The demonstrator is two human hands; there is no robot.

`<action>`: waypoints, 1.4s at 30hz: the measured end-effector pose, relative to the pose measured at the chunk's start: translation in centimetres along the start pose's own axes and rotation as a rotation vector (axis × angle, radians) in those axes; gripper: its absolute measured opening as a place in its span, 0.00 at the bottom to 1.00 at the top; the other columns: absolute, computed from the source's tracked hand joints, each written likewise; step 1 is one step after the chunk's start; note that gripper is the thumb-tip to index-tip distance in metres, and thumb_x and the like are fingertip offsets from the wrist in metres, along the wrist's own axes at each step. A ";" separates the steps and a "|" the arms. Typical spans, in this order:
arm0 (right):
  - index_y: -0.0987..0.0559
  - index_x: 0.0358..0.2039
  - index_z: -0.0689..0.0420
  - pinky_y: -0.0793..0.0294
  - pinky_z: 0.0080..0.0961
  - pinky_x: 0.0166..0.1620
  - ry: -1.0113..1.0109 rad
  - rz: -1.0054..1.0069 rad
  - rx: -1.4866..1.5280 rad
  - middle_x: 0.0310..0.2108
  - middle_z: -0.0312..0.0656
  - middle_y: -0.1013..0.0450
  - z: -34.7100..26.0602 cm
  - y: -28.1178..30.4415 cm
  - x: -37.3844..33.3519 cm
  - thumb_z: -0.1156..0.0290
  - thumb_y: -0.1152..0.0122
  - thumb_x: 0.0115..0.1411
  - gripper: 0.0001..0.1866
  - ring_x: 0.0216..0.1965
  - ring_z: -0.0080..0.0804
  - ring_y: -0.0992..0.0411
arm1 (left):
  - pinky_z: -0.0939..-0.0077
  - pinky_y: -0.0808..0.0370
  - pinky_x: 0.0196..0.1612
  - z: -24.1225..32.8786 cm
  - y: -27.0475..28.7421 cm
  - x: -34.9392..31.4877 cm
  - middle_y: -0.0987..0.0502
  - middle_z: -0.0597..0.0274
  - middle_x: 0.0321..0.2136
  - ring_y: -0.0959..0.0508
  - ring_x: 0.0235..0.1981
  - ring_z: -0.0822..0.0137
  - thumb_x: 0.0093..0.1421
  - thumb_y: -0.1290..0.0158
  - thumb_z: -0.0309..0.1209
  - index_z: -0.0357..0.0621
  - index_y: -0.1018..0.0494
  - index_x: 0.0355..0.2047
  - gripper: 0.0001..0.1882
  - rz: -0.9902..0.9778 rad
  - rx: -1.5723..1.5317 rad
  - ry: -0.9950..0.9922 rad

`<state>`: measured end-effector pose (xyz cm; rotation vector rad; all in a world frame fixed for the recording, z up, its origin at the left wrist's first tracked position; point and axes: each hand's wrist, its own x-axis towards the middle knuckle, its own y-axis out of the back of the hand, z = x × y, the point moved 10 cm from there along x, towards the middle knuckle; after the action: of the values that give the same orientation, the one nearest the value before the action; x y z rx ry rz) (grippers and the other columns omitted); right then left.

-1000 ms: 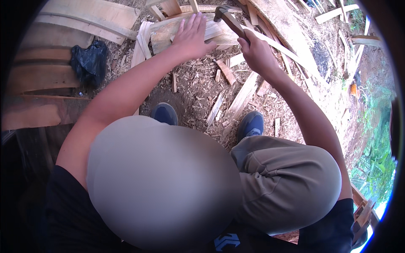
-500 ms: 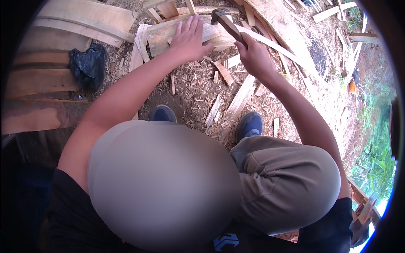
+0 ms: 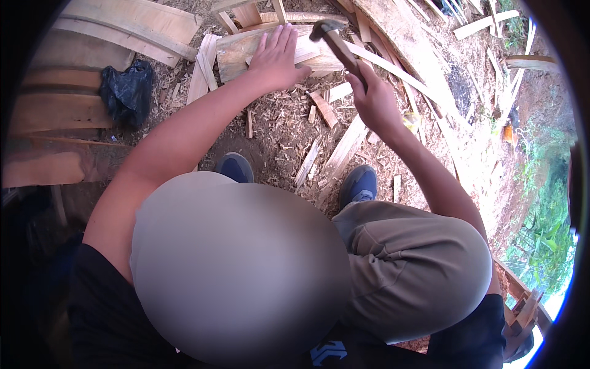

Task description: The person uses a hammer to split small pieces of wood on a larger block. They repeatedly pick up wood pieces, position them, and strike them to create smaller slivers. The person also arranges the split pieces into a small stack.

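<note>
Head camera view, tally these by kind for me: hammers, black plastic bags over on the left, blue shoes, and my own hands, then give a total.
Hammer: 1
Black plastic bag: 1
Blue shoes: 2
Hands: 2, the left hand and the right hand
Total: 6

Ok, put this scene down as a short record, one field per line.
Left hand: palm down on a pale board
Right hand: gripping a hammer by its handle, head pointing away from the person
Ground: strewn with wood shavings and offcuts
Left side: black plastic bag by wooden planks
Footwear: blue shoes
</note>
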<state>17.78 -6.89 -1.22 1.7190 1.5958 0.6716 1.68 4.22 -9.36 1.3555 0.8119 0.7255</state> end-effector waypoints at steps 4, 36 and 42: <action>0.30 0.60 0.57 0.23 0.55 0.40 -0.014 -0.042 -0.046 0.35 0.66 0.21 1.7 -0.7 -0.2 0.62 0.46 0.71 0.21 0.38 0.68 0.22 | 0.54 0.65 0.77 0.1 0.4 0.3 0.62 0.47 0.77 0.64 0.78 0.55 0.67 0.58 0.60 0.37 0.62 0.75 0.51 0.049 -0.024 -0.028; 0.27 0.54 0.56 0.42 0.17 0.16 -0.208 0.286 0.509 0.21 0.28 0.35 2.8 8.9 0.0 0.59 0.47 0.74 0.16 0.15 0.14 0.39 | 0.54 0.25 0.52 1.1 8.8 1.0 0.19 0.42 0.43 0.18 0.47 0.47 0.56 0.33 0.40 0.33 0.31 0.51 0.30 0.122 -0.739 0.006; 0.27 0.56 0.57 0.45 0.17 0.16 -0.104 0.327 0.492 0.21 0.27 0.36 0.9 11.8 -0.1 0.60 0.47 0.74 0.17 0.15 0.12 0.41 | 0.76 0.22 0.44 1.2 9.4 3.3 0.14 0.61 0.37 0.17 0.37 0.74 0.65 0.37 0.40 0.45 0.18 0.51 0.18 0.185 -1.050 -0.007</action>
<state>25.98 -7.23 7.34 2.3676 1.5021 0.3421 4.60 7.11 -0.22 0.4720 0.1973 1.0794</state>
